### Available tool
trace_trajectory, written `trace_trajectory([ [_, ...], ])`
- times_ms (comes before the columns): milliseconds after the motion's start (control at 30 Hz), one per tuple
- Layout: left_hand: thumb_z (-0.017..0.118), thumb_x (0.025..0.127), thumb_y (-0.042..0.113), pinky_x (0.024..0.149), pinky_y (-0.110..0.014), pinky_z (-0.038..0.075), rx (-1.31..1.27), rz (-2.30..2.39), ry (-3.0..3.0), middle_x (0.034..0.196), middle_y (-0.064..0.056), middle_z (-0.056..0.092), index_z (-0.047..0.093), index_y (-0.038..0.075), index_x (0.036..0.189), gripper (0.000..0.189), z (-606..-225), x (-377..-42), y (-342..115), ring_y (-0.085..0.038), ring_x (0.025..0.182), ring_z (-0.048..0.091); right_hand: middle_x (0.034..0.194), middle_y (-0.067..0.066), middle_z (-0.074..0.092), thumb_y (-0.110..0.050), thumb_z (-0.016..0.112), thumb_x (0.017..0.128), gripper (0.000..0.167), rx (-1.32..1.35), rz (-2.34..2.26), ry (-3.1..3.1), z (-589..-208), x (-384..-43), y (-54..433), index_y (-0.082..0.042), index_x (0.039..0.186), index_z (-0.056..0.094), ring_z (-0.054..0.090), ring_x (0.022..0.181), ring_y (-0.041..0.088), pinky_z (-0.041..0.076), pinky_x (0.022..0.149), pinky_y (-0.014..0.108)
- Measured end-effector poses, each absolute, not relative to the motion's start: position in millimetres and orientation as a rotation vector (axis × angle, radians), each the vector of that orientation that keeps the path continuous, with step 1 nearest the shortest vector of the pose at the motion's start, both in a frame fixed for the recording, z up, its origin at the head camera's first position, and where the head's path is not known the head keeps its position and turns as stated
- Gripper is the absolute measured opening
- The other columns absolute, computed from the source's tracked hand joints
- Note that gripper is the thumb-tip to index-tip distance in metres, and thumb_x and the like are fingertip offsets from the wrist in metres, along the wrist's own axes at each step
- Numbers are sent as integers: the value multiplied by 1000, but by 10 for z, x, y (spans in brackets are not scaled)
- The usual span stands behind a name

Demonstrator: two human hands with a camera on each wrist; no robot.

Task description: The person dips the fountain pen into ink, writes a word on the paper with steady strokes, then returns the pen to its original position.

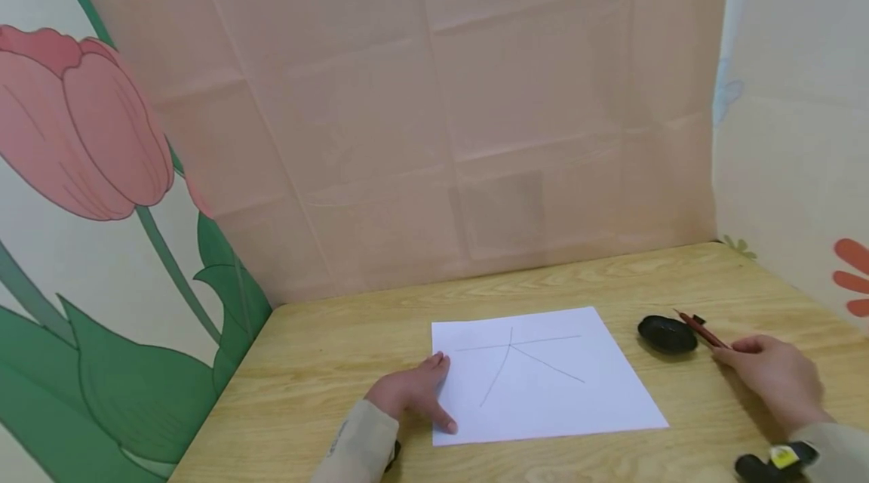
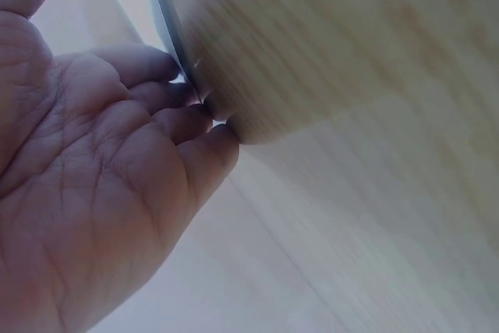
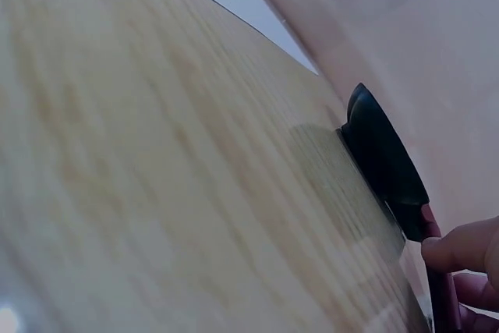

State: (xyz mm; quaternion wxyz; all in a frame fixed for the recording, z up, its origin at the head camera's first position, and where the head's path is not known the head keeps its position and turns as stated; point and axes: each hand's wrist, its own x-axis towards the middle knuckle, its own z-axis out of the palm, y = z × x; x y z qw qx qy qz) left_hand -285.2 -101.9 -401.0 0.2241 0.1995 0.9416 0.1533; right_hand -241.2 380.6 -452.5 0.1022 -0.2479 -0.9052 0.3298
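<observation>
A sheet of white paper [image 1: 543, 407] lies on the wooden table, with several thin dark lines drawn on it. My left hand [image 1: 413, 391] rests at the paper's left edge, thumb spread from the fingers; in the left wrist view, the fingertips [image 2: 210, 146] meet the tabletop. On the right, my right hand [image 1: 774, 377] pinches a slim dark red pen [image 1: 706, 332] between thumb and fingers. Its pointed end is by a black oval object [image 1: 667, 335], perhaps a small dish. From the right wrist view I cannot tell whether pen and black object touch.
The wooden tabletop [image 1: 326, 362] meets a pinkish-brown sheet [image 1: 434, 128] hanging at the back. A wall with a painted tulip [image 1: 81, 121] stands on the left, and a pale wall [image 1: 794, 166] on the right. A black strap piece with a yellow label [image 1: 781, 457] is at the right wrist.
</observation>
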Motion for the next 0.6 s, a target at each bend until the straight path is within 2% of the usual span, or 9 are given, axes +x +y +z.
trace_trajectory([
  [167,82,67,35,114,-40,18,567,431,2593,154,-14,15,22,3,146,104,-4026,-2856,-1051,-25,142,13,106,33,54,-49,66,80,66,-772,1001,-2687,-4492,-2417,3760,9,109,54,50,90,43,32,64,40],
  [333,81,68,35,114,-40,17,575,428,2594,155,-14,13,21,2,147,105,-4049,-2865,-1073,-25,142,12,117,37,46,-50,57,85,72,-781,1031,-2657,-4413,-2438,3720,12,120,46,45,97,47,36,70,46],
  [433,82,68,34,114,-40,17,584,443,2588,155,-14,10,20,2,147,105,-4069,-2865,-1088,-25,143,10,121,40,42,-47,53,88,69,-676,994,-2627,-4352,-2430,3694,12,123,45,40,100,51,33,70,49],
  [600,80,69,35,114,-44,18,590,514,2568,155,-16,3,19,3,147,104,-4105,-2893,-1151,-27,143,8,118,44,37,-42,51,89,59,-477,911,-2561,-4249,-2461,3537,10,118,50,30,98,58,25,65,54],
])
